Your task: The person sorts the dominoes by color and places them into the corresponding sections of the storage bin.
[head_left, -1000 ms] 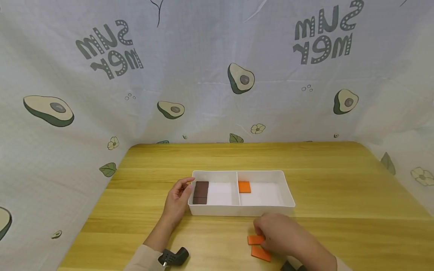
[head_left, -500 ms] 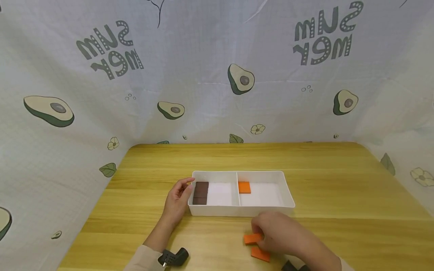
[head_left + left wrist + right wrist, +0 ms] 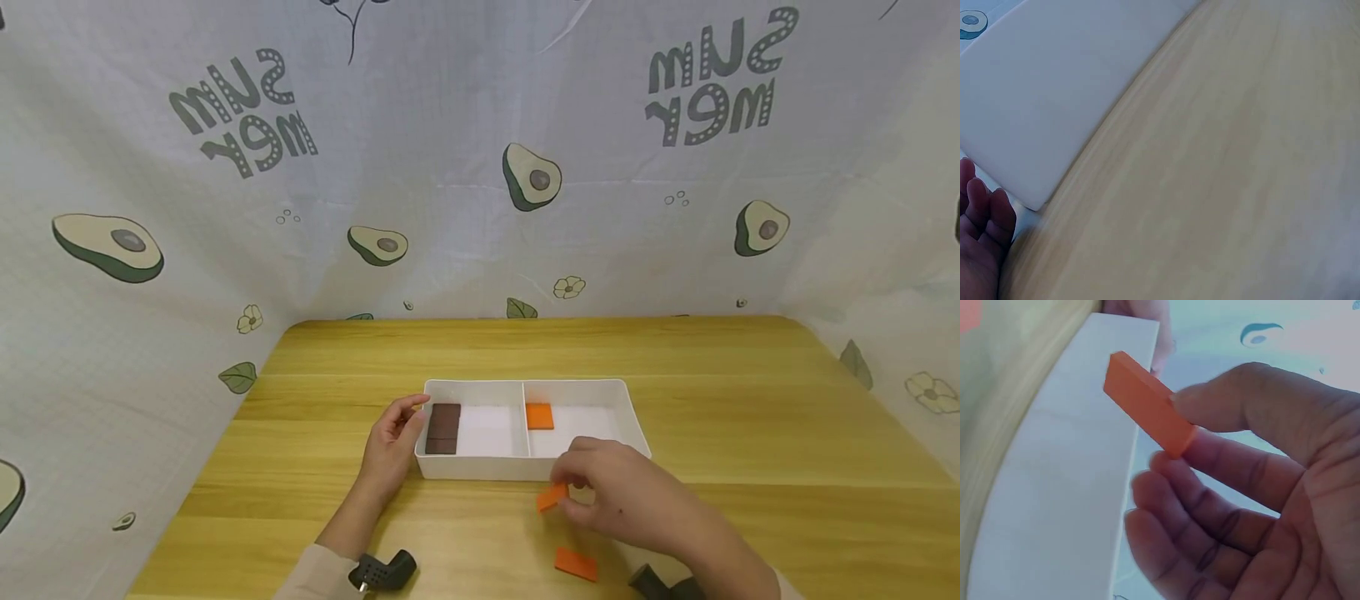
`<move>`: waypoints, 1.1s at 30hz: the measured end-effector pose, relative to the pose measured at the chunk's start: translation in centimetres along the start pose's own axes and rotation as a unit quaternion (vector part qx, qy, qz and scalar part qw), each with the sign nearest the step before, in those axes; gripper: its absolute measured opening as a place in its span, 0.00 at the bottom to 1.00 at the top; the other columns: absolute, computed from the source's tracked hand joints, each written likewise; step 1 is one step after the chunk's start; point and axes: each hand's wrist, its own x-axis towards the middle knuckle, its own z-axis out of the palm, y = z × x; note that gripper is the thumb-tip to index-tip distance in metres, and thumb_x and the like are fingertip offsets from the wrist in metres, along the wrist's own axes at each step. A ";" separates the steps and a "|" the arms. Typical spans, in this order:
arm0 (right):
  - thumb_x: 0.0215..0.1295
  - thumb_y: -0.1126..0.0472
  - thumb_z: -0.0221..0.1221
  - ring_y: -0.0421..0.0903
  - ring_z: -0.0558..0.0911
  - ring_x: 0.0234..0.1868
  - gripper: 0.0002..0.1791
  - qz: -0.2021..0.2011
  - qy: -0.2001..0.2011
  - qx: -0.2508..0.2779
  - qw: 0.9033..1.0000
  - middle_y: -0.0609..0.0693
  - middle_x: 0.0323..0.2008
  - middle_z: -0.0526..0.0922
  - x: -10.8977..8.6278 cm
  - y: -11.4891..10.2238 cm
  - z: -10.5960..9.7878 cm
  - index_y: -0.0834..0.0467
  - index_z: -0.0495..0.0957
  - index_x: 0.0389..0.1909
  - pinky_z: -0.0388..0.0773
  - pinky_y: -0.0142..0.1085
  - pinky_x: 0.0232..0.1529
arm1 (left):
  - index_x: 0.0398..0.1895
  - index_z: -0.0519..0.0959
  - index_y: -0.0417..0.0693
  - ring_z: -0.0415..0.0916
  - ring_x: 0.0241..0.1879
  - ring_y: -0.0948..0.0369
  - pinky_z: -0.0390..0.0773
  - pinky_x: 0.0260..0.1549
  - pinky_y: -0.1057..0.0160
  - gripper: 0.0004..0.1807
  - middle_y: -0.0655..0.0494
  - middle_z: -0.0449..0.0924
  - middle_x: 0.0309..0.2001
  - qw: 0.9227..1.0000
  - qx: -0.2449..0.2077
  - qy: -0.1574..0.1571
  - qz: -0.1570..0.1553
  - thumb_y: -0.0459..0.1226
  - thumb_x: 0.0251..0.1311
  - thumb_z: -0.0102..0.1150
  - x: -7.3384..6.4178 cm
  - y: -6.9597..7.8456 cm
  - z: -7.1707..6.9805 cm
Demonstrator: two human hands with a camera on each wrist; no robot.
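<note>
A white two-compartment box [image 3: 480, 468] stands on the table. Dark brown tiles [image 3: 443, 428] lie along the left wall of its left compartment, and an orange tile [image 3: 539, 416] sits against the divider in the right one. My left hand [image 3: 392, 442] rests at the box's left end, its fingers loosely bent by the wall. Between thumb and index finger, my right hand [image 3: 1254, 481] pinches another orange tile [image 3: 1147, 403], held tilted above the table in front of the box. One more orange tile [image 3: 576, 564] lies flat on the table, below the right hand.
The wooden table [image 3: 262, 500] extends around the box on all sides. Behind it hangs a pale cloth [image 3: 450, 125] printed with avocados. A black wrist device [image 3: 382, 572] is strapped at the left wrist.
My right hand has picked up one orange tile from the table and raised it toward the box. The other loose tile stays put, as does my left hand.
</note>
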 end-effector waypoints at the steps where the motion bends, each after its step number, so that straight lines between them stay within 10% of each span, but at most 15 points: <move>1: 0.55 0.61 0.71 0.30 0.72 0.33 0.10 -0.005 0.012 -0.001 1.000 0.31 0.32 0.76 0.0 0.0 -0.1 0.43 0.82 0.32 0.75 0.28 0.35 | 0.57 0.82 0.49 0.70 0.37 0.63 0.69 0.39 0.70 0.13 0.55 0.70 0.38 1.000 0.000 0.000 0.000 0.35 0.73 0.55 0.0 0.0 0.0; 17: 0.57 0.64 0.72 0.36 0.78 0.35 0.11 0.044 0.140 -0.008 0.989 0.34 0.35 0.79 1.2 1.2 -2.0 0.47 0.86 0.38 0.82 0.32 0.37 | 0.57 0.82 0.50 0.68 0.36 0.63 0.68 0.38 0.71 0.13 0.56 0.69 0.38 1.000 0.005 0.001 0.001 0.35 0.73 0.56 -0.1 0.0 -0.1; 33: 0.64 0.65 0.68 0.45 0.85 0.41 0.10 0.108 0.132 0.070 0.983 0.50 0.42 0.85 3.4 1.4 -5.0 0.59 0.85 0.46 0.86 0.43 0.45 | 0.58 0.81 0.49 0.68 0.36 0.63 0.68 0.37 0.70 0.13 0.55 0.69 0.38 1.000 -0.001 -0.005 0.007 0.36 0.74 0.55 0.0 -0.1 -0.2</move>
